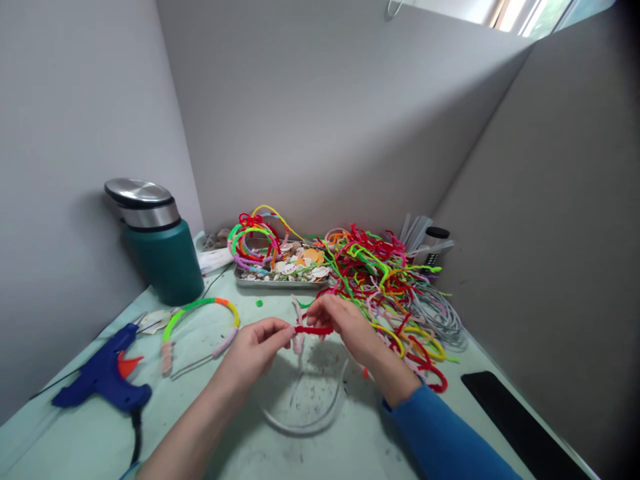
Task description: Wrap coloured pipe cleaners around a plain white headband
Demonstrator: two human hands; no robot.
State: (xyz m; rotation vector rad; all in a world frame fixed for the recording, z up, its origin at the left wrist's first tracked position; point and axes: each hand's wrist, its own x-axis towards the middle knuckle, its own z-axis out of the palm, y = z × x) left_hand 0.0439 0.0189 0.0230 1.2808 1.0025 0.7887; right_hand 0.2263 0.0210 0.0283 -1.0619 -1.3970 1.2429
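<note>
A short red pipe cleaner (313, 330) stretches level between my two hands above the table. Its left end is pinched between the thumb and fingers of my left hand (263, 341). My right hand (346, 325) has its fingers curled round the other end, and its fingertips are partly hidden. A pale pink pipe cleaner (299, 343) shows behind the red one, close to my left fingertips. Below my hands lies a curved grey wire (303, 430). To the left, a bent wire arch (200, 304) is wrapped in green, orange, yellow, lilac and peach pipe cleaner.
A blue glue gun (103, 377) and a teal bottle (165, 263) stand at the left. At the back, a metal tray (280, 285) holds small flat pieces and coiled pipe cleaners. A tangled pile of pipe cleaners (370, 260) lies beside grey wire coils (443, 313); a black strip (520, 420) is right.
</note>
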